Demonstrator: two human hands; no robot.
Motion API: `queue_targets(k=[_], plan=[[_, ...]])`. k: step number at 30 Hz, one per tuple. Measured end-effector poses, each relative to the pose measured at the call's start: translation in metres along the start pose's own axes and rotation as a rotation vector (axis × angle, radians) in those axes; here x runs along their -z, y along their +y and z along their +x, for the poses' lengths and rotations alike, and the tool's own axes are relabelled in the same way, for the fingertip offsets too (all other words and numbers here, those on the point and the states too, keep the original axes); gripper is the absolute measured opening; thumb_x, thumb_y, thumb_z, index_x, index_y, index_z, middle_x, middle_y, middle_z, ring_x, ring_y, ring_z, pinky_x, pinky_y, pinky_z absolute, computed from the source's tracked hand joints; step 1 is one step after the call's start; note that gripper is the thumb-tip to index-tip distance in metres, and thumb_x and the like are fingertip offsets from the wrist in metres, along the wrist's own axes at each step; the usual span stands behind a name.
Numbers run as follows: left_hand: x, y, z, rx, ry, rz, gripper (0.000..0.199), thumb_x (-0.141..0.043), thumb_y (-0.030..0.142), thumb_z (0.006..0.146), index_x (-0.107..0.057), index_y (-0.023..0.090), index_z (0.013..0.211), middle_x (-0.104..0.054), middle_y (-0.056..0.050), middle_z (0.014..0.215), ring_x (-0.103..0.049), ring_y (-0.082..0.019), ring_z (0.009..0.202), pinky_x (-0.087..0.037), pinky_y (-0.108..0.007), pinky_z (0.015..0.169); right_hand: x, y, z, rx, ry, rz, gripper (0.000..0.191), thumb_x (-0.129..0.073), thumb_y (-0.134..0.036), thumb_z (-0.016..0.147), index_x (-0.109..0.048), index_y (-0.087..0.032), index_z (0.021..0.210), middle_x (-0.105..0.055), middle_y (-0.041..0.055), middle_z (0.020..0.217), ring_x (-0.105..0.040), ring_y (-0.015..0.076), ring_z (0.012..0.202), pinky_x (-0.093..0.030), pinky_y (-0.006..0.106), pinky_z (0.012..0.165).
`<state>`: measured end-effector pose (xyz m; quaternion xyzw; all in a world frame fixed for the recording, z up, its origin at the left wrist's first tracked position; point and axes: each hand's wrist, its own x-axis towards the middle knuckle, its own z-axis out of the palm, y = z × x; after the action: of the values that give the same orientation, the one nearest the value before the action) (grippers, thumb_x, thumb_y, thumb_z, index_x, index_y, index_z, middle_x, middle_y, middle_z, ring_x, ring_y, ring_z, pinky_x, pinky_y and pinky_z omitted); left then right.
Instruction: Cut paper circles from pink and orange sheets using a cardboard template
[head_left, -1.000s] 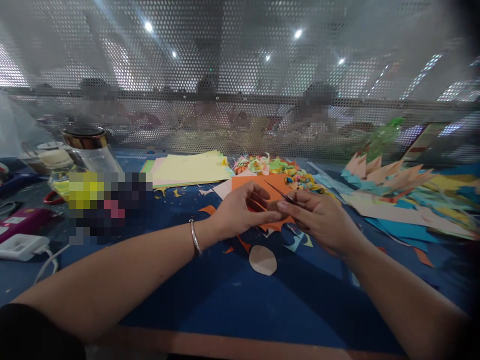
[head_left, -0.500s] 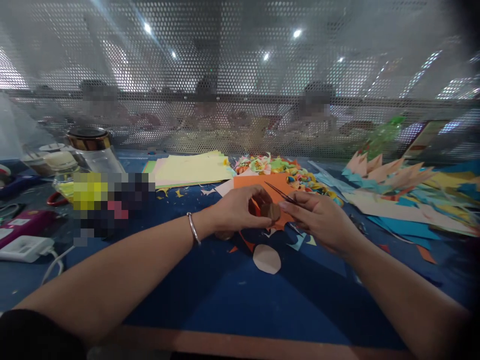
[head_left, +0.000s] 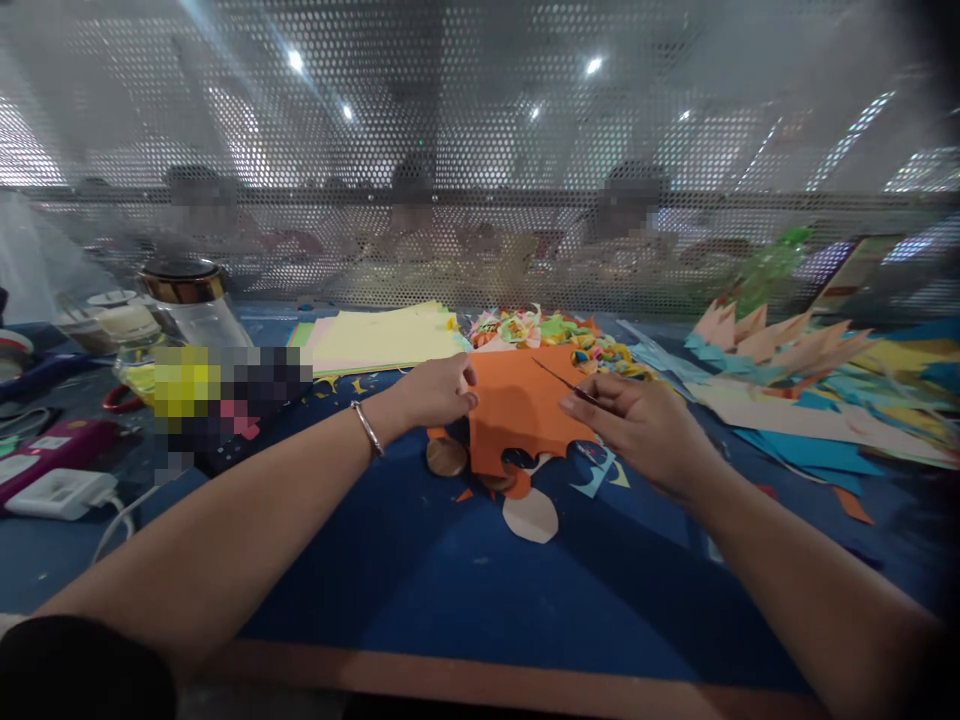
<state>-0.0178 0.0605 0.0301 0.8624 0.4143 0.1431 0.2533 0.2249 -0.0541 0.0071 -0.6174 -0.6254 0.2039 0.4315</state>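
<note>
My left hand (head_left: 441,390) is closed at the left edge of an orange paper sheet (head_left: 517,400), pinching it. Rounded bites are cut out of the sheet's lower and right edges. Slim dark scissors (head_left: 559,376) point up and left over the sheet, with my right hand (head_left: 630,420) closed round them; their handles are hidden in the fingers. Below my left hand lies a brown disc (head_left: 447,457). Another brown disc (head_left: 496,482) sits partly under the sheet, by a small orange round piece (head_left: 517,486). A whitish paper circle (head_left: 531,515) rests nearer me.
Stacked yellow paper (head_left: 382,335) lies behind my left hand. Colourful paper scraps (head_left: 592,350) are heaped behind the orange sheet. Folded paper points (head_left: 772,345) stand at right. Bottles, a white charger (head_left: 60,495) and its cable are at left. A perforated metal screen (head_left: 480,150) closes the back.
My left hand has let go of a brown disc and moved left to the orange sheet's edge. More of the sheet and an orange round piece now show. My right hand has barely moved.
</note>
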Motion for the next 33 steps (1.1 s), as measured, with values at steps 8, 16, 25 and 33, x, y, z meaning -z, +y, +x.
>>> queue_targets(k=[8, 16, 25, 33], plan=[[-0.023, -0.005, 0.007, 0.077, 0.018, -0.025, 0.055, -0.078, 0.037, 0.088, -0.051, 0.018, 0.132, -0.075, -0.004, 0.093, -0.074, -0.024, 0.083, -0.051, -0.032, 0.073, 0.002, 0.005, 0.006, 0.09, -0.139, -0.282, 0.051, -0.062, -0.072, 0.086, -0.059, -0.024, 0.068, -0.053, -0.0008, 0.056, -0.049, 0.016, 0.053, -0.036, 0.03, 0.053], [-0.03, -0.004, 0.01, 0.106, 0.119, -0.001, 0.089, -0.093, 0.034, 0.074, -0.049, 0.01, 0.148, -0.071, -0.021, 0.134, -0.064, -0.038, 0.133, -0.048, -0.046, 0.111, 0.001, 0.012, 0.008, 0.112, -0.176, -0.329, 0.042, -0.06, -0.061, 0.092, -0.06, -0.024, 0.071, -0.06, 0.0011, 0.062, -0.054, 0.017, 0.058, -0.04, 0.032, 0.057], [-0.043, -0.011, 0.018, 0.135, 0.156, -0.305, 0.077, -0.081, 0.015, 0.076, -0.047, 0.018, 0.145, -0.079, -0.004, 0.098, -0.076, -0.023, 0.091, -0.056, -0.032, 0.08, 0.001, 0.012, 0.008, 0.085, -0.184, -0.345, 0.044, -0.058, -0.063, 0.092, -0.061, -0.024, 0.073, -0.061, 0.0017, 0.064, -0.056, 0.0188, 0.061, -0.041, 0.033, 0.06], [-0.026, -0.023, 0.031, 0.15, 0.436, -0.652, 0.037, -0.07, 0.006, 0.078, -0.057, 0.02, 0.11, -0.065, 0.005, 0.072, -0.063, -0.014, 0.064, -0.048, -0.026, 0.064, 0.006, 0.01, 0.008, 0.075, -0.162, -0.406, 0.045, -0.058, -0.067, 0.09, -0.059, -0.025, 0.073, -0.063, 0.0031, 0.068, -0.059, 0.0201, 0.061, -0.041, 0.034, 0.061]])
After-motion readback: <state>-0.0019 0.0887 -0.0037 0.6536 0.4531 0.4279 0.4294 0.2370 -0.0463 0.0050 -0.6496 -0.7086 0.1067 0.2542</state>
